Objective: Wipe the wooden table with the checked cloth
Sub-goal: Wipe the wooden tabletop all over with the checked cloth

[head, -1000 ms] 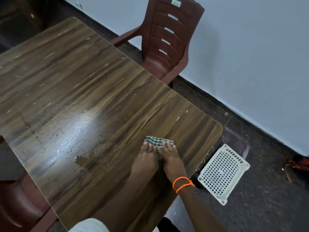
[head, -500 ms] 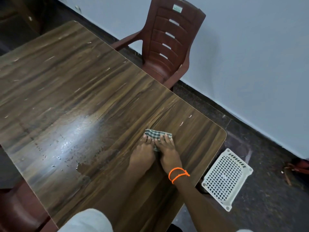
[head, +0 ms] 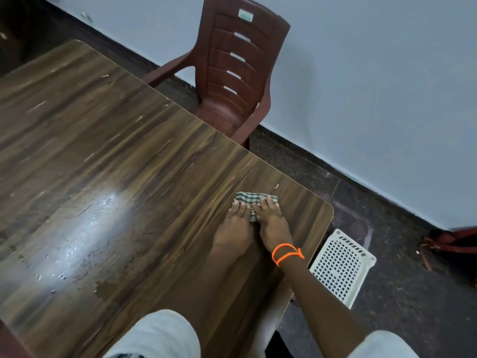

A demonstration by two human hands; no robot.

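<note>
While 2 hands point(head: 254, 226) press, checked cloth point(head: 254, 200) slid forward.

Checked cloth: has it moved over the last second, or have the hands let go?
The checked cloth has been pushed a little farther from the person, toward the table's far right corner, with the left hand and right hand pressing it flat side by side. Neither hand let go. The wet smear on the wooden table and the chair look unchanged.
</note>
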